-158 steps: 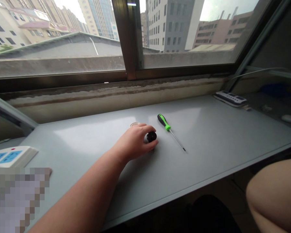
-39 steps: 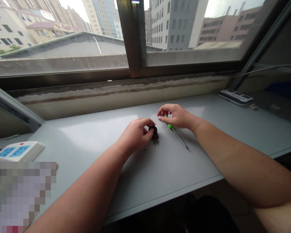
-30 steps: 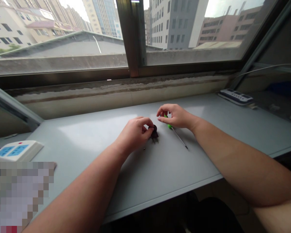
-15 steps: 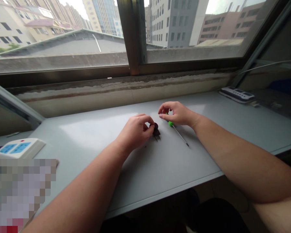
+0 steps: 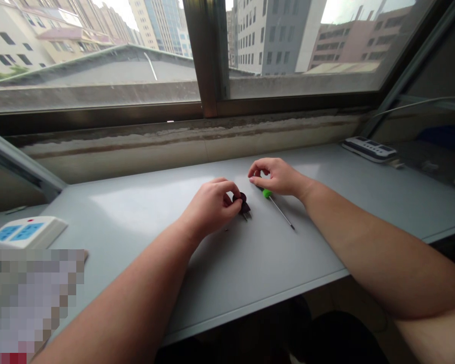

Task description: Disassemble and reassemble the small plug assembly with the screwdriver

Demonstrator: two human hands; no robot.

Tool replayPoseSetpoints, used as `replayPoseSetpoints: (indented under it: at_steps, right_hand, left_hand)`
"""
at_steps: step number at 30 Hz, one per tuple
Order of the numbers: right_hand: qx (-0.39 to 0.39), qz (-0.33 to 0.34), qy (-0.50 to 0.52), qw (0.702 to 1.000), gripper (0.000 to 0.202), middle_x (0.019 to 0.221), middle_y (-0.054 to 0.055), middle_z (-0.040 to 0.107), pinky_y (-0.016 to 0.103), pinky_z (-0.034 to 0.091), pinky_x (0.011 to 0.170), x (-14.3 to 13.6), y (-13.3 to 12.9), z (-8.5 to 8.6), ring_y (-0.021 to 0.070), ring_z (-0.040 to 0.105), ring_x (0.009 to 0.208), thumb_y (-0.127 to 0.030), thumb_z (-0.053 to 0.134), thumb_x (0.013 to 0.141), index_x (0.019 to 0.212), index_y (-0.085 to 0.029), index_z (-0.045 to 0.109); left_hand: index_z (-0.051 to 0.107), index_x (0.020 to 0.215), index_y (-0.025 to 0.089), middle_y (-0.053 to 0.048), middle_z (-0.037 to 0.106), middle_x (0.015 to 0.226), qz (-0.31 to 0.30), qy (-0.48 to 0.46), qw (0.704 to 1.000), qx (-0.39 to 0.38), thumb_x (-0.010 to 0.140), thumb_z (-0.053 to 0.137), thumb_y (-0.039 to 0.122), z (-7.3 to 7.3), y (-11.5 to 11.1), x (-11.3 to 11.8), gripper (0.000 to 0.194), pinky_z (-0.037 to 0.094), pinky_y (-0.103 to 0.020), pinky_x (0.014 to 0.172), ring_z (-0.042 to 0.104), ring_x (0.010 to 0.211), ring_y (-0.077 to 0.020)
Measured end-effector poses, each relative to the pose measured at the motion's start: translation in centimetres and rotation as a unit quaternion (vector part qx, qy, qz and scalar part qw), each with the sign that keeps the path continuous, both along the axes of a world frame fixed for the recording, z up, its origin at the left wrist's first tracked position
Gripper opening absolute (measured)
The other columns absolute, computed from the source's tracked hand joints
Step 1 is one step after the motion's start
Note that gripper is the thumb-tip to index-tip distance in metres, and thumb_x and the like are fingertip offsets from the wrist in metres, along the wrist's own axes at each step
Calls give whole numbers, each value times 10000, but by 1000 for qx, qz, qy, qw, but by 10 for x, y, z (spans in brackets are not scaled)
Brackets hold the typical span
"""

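currently working with both hands above a pale grey table (image 5: pixel 250 273) beside a window (image 5: pixel 208 50). pinching a small dark plug (image 5: pixel 243 202) between the thumb and fingers of the left hand (image 5: pixel 214 205), nearly closing that hand around the plug's round body and pointing its metal prongs toward the near side of the table. curling the right hand (image 5: pixel 276 177) loosely over the handle end of a green-and-black screwdriver (image 5: pixel 267 193), holding thumb and forefinger close together, but hiding too much of the handle to tell a firm grip from a light touch. aiming the screwdriver's slim metal shaft diagonally toward the near right, well apart from the plug's prongs. sharing the table with a tiny dark piece (image 5: pixel 226 230) just below the left hand, a white power strip with blue socket panels (image 5: pixel 30 232) at far left, and a white-and-dark power strip (image 5: pixel 369 149) at the far right.
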State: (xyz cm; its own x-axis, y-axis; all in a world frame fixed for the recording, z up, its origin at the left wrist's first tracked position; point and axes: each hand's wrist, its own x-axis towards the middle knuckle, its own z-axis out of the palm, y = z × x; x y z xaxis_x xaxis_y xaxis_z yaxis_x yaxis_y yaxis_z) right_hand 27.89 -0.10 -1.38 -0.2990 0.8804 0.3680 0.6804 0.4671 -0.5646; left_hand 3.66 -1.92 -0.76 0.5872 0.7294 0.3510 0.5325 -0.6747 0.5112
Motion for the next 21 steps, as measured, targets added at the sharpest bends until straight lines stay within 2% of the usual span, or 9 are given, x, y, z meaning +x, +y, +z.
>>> replayPoseSetpoints:
  at_steps: [6,11,15,18,21]
  right_hand:
    - [18,39,-21,999,161,893,55,747,319,451,774,-4,-5,5,190,622,837,-311,702,857,930,-179,759]
    - [13,90,-56,994,210,992,64,787,350,480,890,-13,-16,12,234,661,998,-331,731,857,1020,-213,790]
    - [-50,116,51,991,273,1095,74,798,363,523,939,-15,-16,8,228,726,1039,-320,698,908,1155,-209,729]
    - [-122,150,165,967,334,1047,90,798,374,571,905,-16,-13,3,230,753,997,-354,727,913,1195,-186,663]
    - [-141,171,226,949,373,984,74,774,352,599,825,-18,-13,1,215,757,921,-357,780,880,1177,-181,641]
  left_hand:
    - [745,861,193,-11,676,777,14,19,1000,19,821,647,145,-1,2,-1,116,487,-268,642,627,634,-141]
    - [721,886,189,-26,732,781,36,-9,999,16,885,623,173,1,1,1,100,501,-293,665,666,654,-167]
    - [699,933,178,-78,769,926,57,-130,989,-48,931,640,276,4,-1,2,114,546,-296,677,741,762,-201]
    - [660,976,169,-91,760,932,50,-204,968,-133,919,686,346,4,-2,2,188,553,-288,650,757,797,-220]
    - [614,1071,164,-99,738,1020,39,-258,948,-180,859,769,374,4,-1,3,337,569,-291,684,756,858,-221]
